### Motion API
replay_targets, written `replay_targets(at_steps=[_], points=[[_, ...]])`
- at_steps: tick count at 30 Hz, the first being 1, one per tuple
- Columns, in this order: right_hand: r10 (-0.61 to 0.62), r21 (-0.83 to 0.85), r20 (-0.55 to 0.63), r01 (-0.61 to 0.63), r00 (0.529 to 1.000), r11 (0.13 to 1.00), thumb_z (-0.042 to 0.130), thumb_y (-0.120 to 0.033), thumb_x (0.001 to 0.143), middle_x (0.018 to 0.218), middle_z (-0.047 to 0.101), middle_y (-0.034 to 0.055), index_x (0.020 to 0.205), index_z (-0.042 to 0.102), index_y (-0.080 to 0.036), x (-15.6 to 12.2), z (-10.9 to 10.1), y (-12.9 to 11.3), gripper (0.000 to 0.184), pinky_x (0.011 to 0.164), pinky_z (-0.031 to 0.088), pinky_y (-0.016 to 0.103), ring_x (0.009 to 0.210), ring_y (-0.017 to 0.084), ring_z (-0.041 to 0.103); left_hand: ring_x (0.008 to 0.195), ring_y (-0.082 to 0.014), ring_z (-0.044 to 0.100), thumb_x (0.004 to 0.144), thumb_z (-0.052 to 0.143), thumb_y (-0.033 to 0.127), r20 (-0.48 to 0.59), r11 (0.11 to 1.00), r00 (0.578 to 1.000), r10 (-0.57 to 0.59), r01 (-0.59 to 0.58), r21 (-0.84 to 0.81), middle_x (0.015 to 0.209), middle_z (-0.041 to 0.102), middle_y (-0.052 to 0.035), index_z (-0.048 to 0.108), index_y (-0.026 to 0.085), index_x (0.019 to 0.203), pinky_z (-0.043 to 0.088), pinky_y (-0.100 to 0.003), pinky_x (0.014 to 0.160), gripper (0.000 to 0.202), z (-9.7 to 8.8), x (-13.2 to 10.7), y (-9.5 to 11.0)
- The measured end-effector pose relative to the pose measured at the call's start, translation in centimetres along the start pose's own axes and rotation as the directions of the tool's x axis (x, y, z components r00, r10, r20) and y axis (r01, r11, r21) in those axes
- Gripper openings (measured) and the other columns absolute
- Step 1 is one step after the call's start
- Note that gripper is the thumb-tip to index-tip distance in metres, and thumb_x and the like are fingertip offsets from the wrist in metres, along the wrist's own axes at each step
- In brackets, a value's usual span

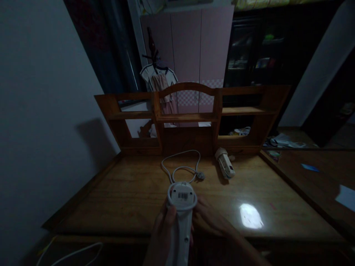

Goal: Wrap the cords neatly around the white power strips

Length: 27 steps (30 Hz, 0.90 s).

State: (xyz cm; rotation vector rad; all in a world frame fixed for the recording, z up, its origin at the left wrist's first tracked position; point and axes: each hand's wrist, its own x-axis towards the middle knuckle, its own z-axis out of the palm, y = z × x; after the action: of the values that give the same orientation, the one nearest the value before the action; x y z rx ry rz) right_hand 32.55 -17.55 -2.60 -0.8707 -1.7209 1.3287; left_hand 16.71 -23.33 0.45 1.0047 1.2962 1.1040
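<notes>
A white power strip [182, 225] is held upright above the desk's front edge, its underside with barcode label and screw holes facing me. Its pale cord [182, 208] loops around the upper end. My left hand [163, 225] is wrapped around the strip from the left, thumb over the front near the cord. My right hand [206, 212] is closed at the strip's right edge, against the cord loop; its fingertips are partly hidden behind. The free cord runs over the desk in loose curves to a grey plug [200, 176].
A second power strip [226, 165], its cord wrapped around one end, lies at the back right of the wooden desk [116, 199]. A wooden shelf unit [188, 117] rises along the back edge. A wall [50, 111] stands at left. White cable [80, 253] shows below the front edge.
</notes>
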Motion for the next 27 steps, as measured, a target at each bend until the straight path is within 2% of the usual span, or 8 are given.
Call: replay_targets(at_steps=[2, 4, 8, 12, 15, 21, 27], points=[[-0.035, 0.016, -0.023, 0.035, 0.999, 0.999, 0.044, -0.052, 0.093, 0.089, 0.068, 0.0043, 0.095, 0.07, -0.02, 0.4, 0.2, -0.5, 0.04, 0.08, 0.049, 0.032, 0.082, 0.019, 0.061, 0.045, -0.0209, 0.061, 0.077, 0.039, 0.076, 0.092, 0.99, 0.992, -0.088, 0.097, -0.098, 0.06, 0.068, -0.0098, 0.066, 0.013, 0.098, 0.048, -0.029, 0.042, 0.072, -0.4, 0.4, 0.1], [-0.128, -0.023, -0.055, 0.127, 0.99, 0.992, 0.048, -0.044, 0.094, 0.093, 0.068, 0.0042, 0.099, 0.069, -0.019, 0.9, 0.2, -1.0, 0.033, 0.083, 0.048, 0.031, 0.085, 0.019, 0.061, 0.043, -0.0196, 0.06, 0.078, 0.037, 0.076, 0.137, 0.976, 0.982, -0.127, 0.149, -0.16, 0.056, 0.066, -0.0085, 0.063, 0.011, 0.101, 0.046, -0.028, 0.041, 0.074, -0.7, 0.7, 0.0], [-0.244, -0.161, -0.146, 0.221, 0.959, 0.962, 0.044, -0.034, 0.096, 0.092, 0.067, 0.0047, 0.101, 0.066, -0.018, 1.7, 0.2, -1.5, 0.028, 0.081, 0.047, 0.029, 0.083, 0.018, 0.06, 0.041, -0.0178, 0.058, 0.077, 0.044, 0.076, 0.101, 0.98, 0.988, -0.113, 0.128, -0.151, 0.051, 0.063, -0.0057, 0.061, 0.01, 0.103, 0.044, -0.025, 0.04, 0.072, -0.6, 0.9, -0.3], [-0.266, -0.236, -0.207, 0.216, 0.941, 0.947, 0.046, -0.029, 0.095, 0.083, 0.065, 0.003, 0.091, 0.064, -0.017, 1.7, 0.7, -1.6, 0.022, 0.076, 0.045, 0.027, 0.075, 0.016, 0.059, 0.038, -0.0157, 0.056, 0.076, 0.052, 0.072, 0.037, 0.986, 0.999, -0.023, 0.029, -0.167, 0.051, 0.063, -0.0026, 0.056, 0.012, 0.111, 0.041, -0.022, 0.037, 0.07, 0.0, 0.9, -0.3], [-0.26, -0.242, -0.219, 0.205, 0.941, 0.948, 0.045, -0.026, 0.095, 0.085, 0.065, 0.003, 0.093, 0.063, -0.017, 1.8, 0.9, -1.6, 0.02, 0.071, 0.044, 0.025, 0.077, 0.016, 0.06, 0.035, -0.0151, 0.053, 0.076, 0.048, 0.075, 0.02, 0.978, 0.999, -0.048, 0.051, -0.203, 0.051, 0.062, -0.0013, 0.053, 0.015, 0.118, 0.04, -0.022, 0.036, 0.074, 0.4, 0.9, -0.1], [-0.237, -0.322, -0.19, 0.168, 0.953, 0.932, 0.046, -0.028, 0.096, 0.081, 0.064, 0.0019, 0.089, 0.062, -0.017, 1.6, 0.5, -1.5, 0.021, 0.066, 0.041, 0.023, 0.072, 0.014, 0.059, 0.035, -0.0162, 0.055, 0.072, 0.042, 0.082, 0.001, 0.971, 0.989, -0.147, 0.144, -0.193, 0.051, 0.064, -0.0046, 0.063, 0.013, 0.098, 0.041, -0.024, 0.036, 0.076, 0.3, 1.2, -0.2], [-0.16, -0.47, -0.134, 0.08, 0.978, 0.879, 0.045, -0.036, 0.097, 0.071, 0.062, 0.0014, 0.083, 0.061, -0.017, 0.3, -0.3, -1.5, 0.028, 0.058, 0.036, 0.023, 0.063, 0.013, 0.055, 0.039, -0.0147, 0.056, 0.078, 0.041, 0.077, -0.028, 0.977, 0.991, -0.134, 0.127, -0.172, 0.052, 0.064, -0.0063, 0.063, 0.012, 0.079, 0.042, -0.022, 0.038, 0.068, -1.0, 1.6, -0.3]])
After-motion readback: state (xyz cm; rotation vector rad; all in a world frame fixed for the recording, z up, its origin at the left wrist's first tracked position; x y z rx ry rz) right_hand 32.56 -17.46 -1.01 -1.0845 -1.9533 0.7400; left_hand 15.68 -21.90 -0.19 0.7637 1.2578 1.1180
